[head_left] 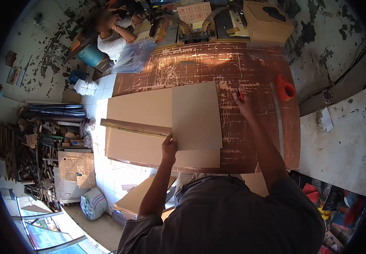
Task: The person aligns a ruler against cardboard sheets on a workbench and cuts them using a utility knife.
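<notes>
A large tan board [136, 101] lies flat on the scratched reddish-brown table [250, 146]. Over its right part rests a smaller greyish-brown sheet [196, 116]. My left hand [169, 148] grips the sheet's lower left edge, fingers pressed together. Just left of that hand, a long wooden strip [136, 127] lies across the large board, its right end meeting the sheet. My right hand [241, 103], to the right of the sheet, is closed round a small red and black tool [241, 95], whose kind is too small to tell.
A red tape dispenser-like object [285, 89] and a long metal ruler [277, 120] lie at the table's right. A cardboard box [267, 25] stands at the far right. Another person [114, 42] sits at the far left beside clear plastic. Scrap wood [43, 156] is piled at left.
</notes>
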Motion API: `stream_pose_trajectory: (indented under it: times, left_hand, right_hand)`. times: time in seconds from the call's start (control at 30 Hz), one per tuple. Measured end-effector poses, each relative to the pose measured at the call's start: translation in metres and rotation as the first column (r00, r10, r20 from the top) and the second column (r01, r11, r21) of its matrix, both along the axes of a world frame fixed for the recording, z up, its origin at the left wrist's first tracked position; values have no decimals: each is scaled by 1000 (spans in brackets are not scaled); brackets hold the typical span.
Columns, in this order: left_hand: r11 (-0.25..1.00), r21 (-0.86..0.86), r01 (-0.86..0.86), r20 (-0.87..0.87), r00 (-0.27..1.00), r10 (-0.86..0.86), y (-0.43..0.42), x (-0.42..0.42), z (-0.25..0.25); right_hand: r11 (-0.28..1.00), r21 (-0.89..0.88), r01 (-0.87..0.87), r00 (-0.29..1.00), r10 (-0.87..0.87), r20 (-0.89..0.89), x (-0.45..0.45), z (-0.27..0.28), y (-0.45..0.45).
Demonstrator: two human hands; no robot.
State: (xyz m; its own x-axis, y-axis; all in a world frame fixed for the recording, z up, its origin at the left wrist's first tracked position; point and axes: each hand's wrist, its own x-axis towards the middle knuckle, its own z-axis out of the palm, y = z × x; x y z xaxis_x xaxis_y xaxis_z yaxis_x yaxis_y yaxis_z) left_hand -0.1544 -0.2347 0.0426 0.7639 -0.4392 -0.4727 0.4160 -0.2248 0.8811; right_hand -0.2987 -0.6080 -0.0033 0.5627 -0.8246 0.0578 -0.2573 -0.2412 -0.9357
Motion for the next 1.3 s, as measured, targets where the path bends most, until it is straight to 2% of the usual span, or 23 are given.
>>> stream_pose_trajectory:
  times: [0.1,0.17,0.2,0.27,0.3,0.37,0.4,0.43,0.5,0.53,0.57,0.6,0.73,0.8,0.97,1.03,1.1,1.17,1.23,1.3]
  left_hand:
    - [995,83,54,58,997,-59,7,6,-16]
    - [994,86,67,313,945,-90,5,6,-23]
    - [994,84,67,312,946,-90,5,6,-19]
    - [936,329,127,434,860,-269,8,9,-10]
    - [938,322,123,438,860,-264,9,9,-10]
    - [900,408,155,468,811,-351,11,9,-10]
    - [869,458,190,374,845,-382,10,10,-5]
    - [870,459,183,368,852,-373,11,11,-9]
    - [914,342,218,492,787,-372,15,12,-14]
    - [912,346,220,545,744,-386,17,13,-15]
    - [911,348,222,531,754,-387,19,14,-16]
    - [899,357,253,496,765,-412,18,15,-5]
    - [884,366,291,480,755,-448,22,13,-6]
    - [870,384,310,464,750,-472,20,13,4]
    - [835,448,318,447,729,-518,14,29,10]
    - [814,487,317,480,681,-553,12,36,10]
    - [793,513,329,494,642,-586,14,39,6]
    - [768,531,359,507,591,-627,14,41,2]
    - [720,538,438,418,603,-679,13,43,8]
    - [701,555,448,421,576,-701,14,43,5]
  right_hand:
    - [995,-93,-25,1000,26,15,30,-10,4]
    - [990,-124,-63,988,45,-148,46,2,7]
    - [990,-125,-64,988,45,-149,53,5,11]
    - [961,-271,-55,990,17,-141,71,16,13]
    - [959,-278,-56,990,18,-139,77,23,14]
    - [946,-309,-101,962,14,-271,91,34,16]
    - [944,-310,-114,961,26,-274,98,32,13]
    - [954,-263,-145,952,62,-299,101,27,8]
    - [962,-205,-179,937,103,-334,104,17,2]
    - [963,-199,-181,941,110,-321,103,13,0]
    - [964,-195,-182,944,116,-308,100,10,-4]
    - [973,-163,-164,968,127,-218,100,2,-7]
    - [980,-128,-150,966,117,-232,96,-3,-11]
    - [986,-16,-165,965,158,-212,95,10,-7]
    - [992,-27,-120,965,110,-238,98,11,-1]
    - [995,-8,-96,968,91,-236,98,11,0]
    - [986,-113,-121,967,91,-238,100,12,1]
    - [989,-108,-103,960,70,-272,99,18,2]
    - [991,-104,-80,951,44,-307,98,22,3]
    - [991,-82,-101,948,71,-309,100,22,1]
